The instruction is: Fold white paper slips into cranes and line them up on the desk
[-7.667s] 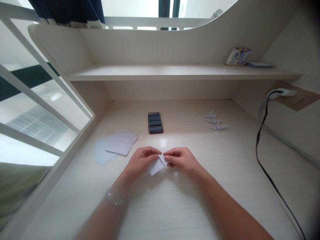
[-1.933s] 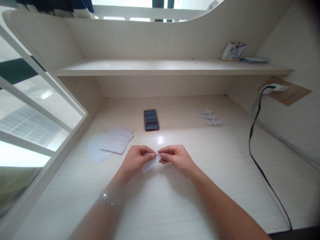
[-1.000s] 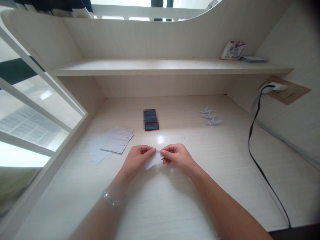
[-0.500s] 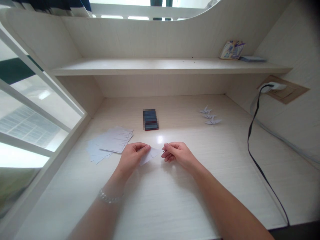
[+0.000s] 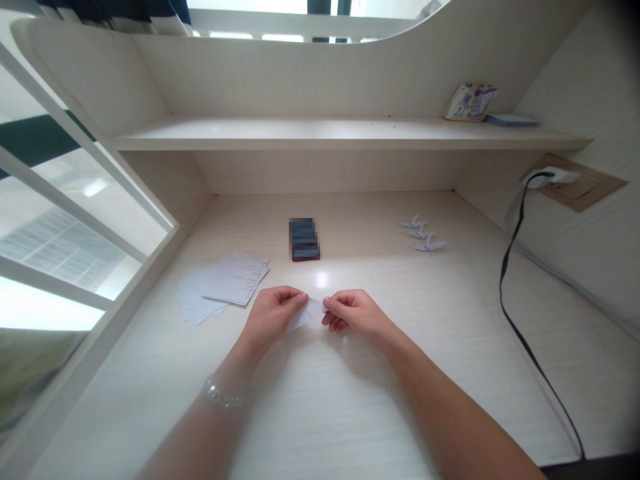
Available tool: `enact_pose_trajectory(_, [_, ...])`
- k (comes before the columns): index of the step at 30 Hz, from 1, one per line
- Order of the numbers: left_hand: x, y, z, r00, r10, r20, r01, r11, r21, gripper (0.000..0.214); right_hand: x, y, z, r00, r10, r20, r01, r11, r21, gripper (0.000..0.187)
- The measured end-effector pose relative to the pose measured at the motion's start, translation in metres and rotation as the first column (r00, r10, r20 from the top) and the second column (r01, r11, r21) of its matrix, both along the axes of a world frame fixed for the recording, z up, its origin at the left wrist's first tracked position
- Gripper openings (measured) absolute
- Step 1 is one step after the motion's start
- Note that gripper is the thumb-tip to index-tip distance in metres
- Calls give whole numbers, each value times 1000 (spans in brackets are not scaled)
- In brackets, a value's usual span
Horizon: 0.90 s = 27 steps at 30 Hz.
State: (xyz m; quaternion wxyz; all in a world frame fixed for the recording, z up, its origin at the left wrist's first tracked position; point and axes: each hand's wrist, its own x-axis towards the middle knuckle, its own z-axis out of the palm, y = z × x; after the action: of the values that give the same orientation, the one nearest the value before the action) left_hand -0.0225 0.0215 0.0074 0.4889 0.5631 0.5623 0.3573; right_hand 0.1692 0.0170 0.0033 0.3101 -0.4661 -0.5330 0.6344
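A small folded piece of white paper (image 5: pixel 302 316) is held just above the desk, in the middle of the view. My left hand (image 5: pixel 273 316) pinches its left side between thumb and fingers. At its right tip, my right hand (image 5: pixel 354 311) has thumb and forefinger closed on the paper, the other fingers curled below. Left of my hands lies a fanned stack of white paper sheets (image 5: pixel 233 280). Three folded paper cranes (image 5: pixel 428 246) sit in a short row on the right side of the desk.
A dark pixelated rectangular object (image 5: pixel 304 240) lies behind my hands. On the right, a black cable (image 5: pixel 505 267) runs from a wall socket (image 5: pixel 575 181) down across the desk (image 5: pixel 320 427). A shelf (image 5: pixel 300 128) above carries a small colourful packet (image 5: pixel 470 102) and a flat item.
My left hand has moved slightly right, towards my right hand. The right fingertips, beside the paper's tip before, now pinch it. The whole view has shifted a little.
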Motion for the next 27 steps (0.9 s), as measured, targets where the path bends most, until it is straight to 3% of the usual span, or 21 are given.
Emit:
enact_pose_trajectory(10, [0,1,-1,1000,-11,-23,11,1000,3,30,-5,-1,5,998,-64,-1,64,998,-30,30])
enact_pose_trajectory(17, [0,0,2,998,-33,-44,34,999,29,29,4,1,3,999,1,-40,-4,998,-62,37])
enact_pose_trajectory(23, [-2,0,2,998,-3,-67,5,999,35,29,6,6,-3,993,-109,-41,106,991,-79,40])
enact_pose_trajectory(27, [1,-1,1,994,-61,-91,67,995,67,29,-1,0,0,999,-14,34,14,1000,-5,36])
